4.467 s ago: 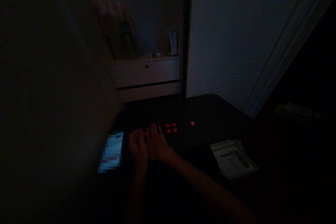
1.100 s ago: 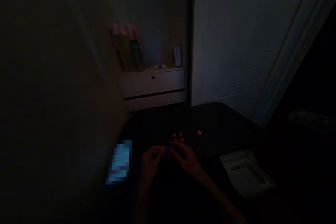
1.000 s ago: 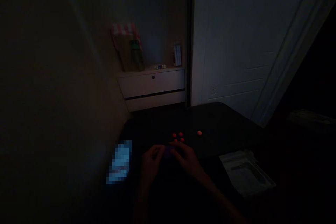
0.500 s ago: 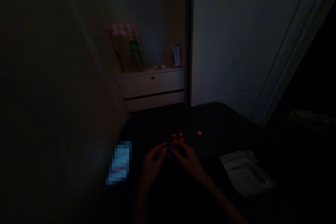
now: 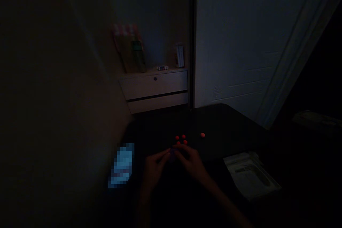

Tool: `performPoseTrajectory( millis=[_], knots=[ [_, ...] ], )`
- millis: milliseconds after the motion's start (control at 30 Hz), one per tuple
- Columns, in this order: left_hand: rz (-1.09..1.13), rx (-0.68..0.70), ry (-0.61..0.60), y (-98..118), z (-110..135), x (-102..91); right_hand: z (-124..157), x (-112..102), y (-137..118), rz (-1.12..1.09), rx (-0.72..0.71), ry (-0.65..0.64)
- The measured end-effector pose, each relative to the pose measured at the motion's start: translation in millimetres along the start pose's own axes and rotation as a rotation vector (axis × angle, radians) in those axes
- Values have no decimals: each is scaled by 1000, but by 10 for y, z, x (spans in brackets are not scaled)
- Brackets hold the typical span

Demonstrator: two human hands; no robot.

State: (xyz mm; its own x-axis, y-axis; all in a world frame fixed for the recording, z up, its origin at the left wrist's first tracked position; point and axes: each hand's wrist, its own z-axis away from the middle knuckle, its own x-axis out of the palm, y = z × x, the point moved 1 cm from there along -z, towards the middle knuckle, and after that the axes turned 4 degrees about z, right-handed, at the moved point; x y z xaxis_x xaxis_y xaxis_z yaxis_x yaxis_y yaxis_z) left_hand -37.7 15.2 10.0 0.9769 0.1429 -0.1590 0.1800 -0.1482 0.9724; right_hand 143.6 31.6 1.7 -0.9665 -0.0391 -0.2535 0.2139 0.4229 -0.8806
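Note:
Between my two hands is a small dark purple piece (image 5: 172,154), too dim to name more exactly. My left hand (image 5: 155,165) pinches its left side with thumb and fingertips. From the right, my right hand (image 5: 192,162) grips it the same way, its forefinger curled over the top. Just beyond my fingertips, several small red balls (image 5: 183,136) sit close together on the dark table (image 5: 221,121). A paler pinkish-red lump (image 5: 202,135) lies apart to their right.
A bright pixelated patch (image 5: 122,165) is at the left. Right of the table lies a pale tray or package (image 5: 251,176). Behind stand a drawer cabinet (image 5: 157,87) holding a green-topped bottle (image 5: 138,55), a small upright box (image 5: 180,56), and a white door (image 5: 235,42).
Both hands stay in nearly the same place around the purple piece, with only slight finger movement. The red balls and pinkish lump have not moved.

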Motion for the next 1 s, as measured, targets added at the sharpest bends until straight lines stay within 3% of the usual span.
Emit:
performPoseTrajectory(
  millis=[700,1000],
  knots=[
    [5,63,60,-77,-37,-2,-11,-8,-20,-55,-1,-24],
    [-79,117,-44,-55,-15,34,-46,-11,-2,-145,49,20]
  ],
)
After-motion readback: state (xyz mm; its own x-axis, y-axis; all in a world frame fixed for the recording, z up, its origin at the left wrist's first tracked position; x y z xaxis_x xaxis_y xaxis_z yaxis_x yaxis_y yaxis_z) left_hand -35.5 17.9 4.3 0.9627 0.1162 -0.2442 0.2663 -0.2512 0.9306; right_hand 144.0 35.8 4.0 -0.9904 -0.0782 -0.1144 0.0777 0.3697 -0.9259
